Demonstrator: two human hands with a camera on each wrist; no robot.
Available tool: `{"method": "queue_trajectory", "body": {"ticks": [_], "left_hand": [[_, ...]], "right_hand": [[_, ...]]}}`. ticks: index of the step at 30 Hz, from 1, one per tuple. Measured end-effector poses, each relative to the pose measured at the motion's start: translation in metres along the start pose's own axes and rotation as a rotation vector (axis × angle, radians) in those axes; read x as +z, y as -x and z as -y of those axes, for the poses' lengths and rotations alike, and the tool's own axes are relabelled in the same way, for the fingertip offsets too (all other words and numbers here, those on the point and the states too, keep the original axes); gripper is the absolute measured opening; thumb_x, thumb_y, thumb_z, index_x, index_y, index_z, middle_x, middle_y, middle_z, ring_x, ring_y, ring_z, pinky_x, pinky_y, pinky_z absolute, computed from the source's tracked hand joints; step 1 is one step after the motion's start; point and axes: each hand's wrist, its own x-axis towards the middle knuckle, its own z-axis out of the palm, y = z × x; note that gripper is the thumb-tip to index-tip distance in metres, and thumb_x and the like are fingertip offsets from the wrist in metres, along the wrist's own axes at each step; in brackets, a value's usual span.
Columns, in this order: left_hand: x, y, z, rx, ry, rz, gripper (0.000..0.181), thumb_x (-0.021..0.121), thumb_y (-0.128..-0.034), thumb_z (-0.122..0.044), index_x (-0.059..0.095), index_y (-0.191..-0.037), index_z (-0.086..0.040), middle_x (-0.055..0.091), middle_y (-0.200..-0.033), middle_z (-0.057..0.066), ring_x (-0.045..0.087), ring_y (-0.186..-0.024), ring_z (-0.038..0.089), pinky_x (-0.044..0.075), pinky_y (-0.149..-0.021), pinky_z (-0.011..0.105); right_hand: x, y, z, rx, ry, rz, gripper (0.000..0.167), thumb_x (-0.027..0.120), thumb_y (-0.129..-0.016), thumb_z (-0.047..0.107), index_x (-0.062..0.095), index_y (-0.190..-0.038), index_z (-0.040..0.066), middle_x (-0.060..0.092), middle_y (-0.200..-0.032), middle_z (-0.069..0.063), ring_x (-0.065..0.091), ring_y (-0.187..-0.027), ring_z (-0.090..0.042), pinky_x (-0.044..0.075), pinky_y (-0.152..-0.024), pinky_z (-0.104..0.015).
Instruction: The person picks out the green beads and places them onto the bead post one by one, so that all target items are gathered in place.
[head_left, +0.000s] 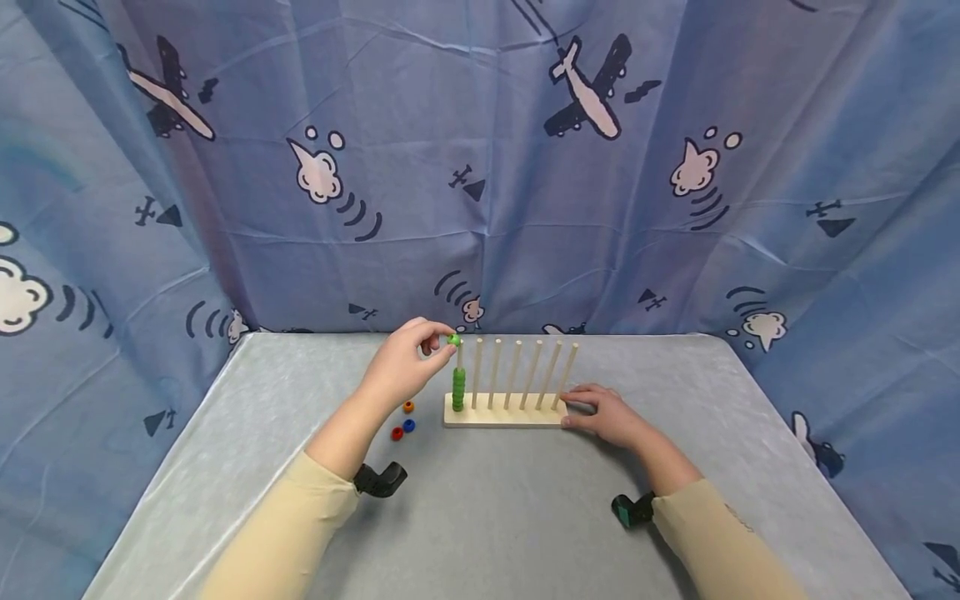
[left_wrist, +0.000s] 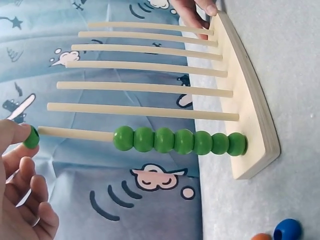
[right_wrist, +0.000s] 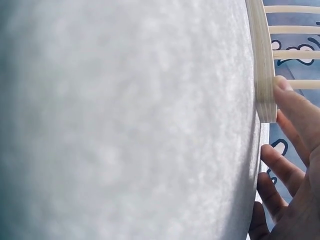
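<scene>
Between thumb and index finger, my left hand (head_left: pixel 405 362) pinches a green bead (left_wrist: pixel 32 138) right at the tip of the leftmost peg. Lower on that same peg sits a stack of several green beads (head_left: pixel 458 390), resting against the wooden base (head_left: pixel 506 419). The other upright pegs (head_left: pixel 515 371) on the base are bare. At the base's right end my right hand (head_left: pixel 609 415) holds on, thumb at the front edge and index finger behind; in the right wrist view the thumb (right_wrist: pixel 286 90) touches the wood and the remaining fingers lie off it.
Loose on the grey tabletop (head_left: pixel 510 508), left of the base, lie an orange bead (head_left: pixel 408 407), a blue bead (head_left: pixel 408 426) and a red bead (head_left: pixel 397 434). A blue patterned curtain (head_left: pixel 420 167) hangs behind and beside the table. Black devices (head_left: pixel 380 480) are worn on both wrists.
</scene>
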Motion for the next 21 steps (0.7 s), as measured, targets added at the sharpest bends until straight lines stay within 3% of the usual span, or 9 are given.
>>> {"method": "queue_trajectory", "body": {"ticks": [6, 21], "left_hand": [[-0.0003, -0.0031, -0.0051, 0.018, -0.009, 0.018, 0.022, 0.067, -0.0958, -0.032, 0.071, -0.114, -0.02, 0.059, -0.093, 0.003, 0.051, -0.083, 0.015, 0.044, -0.071, 0.036], [0.003, -0.0034, -0.0046, 0.005, -0.019, 0.031, 0.024, 0.067, -0.0958, -0.03, 0.071, -0.117, -0.02, 0.054, -0.09, -0.002, 0.05, -0.082, 0.015, 0.045, -0.072, 0.034]], "right_hand": [[0.0001, 0.0008, 0.0005, 0.004, -0.003, -0.001, 0.058, 0.073, -0.089, 0.041, 0.061, -0.136, 0.009, 0.044, -0.146, -0.023, 0.033, -0.134, -0.048, 0.03, -0.106, -0.064], [0.0023, 0.001, 0.0012, -0.008, 0.001, -0.012, 0.056, 0.073, -0.09, 0.038, 0.061, -0.136, 0.008, 0.044, -0.146, -0.023, 0.033, -0.134, -0.048, 0.029, -0.106, -0.064]]}}
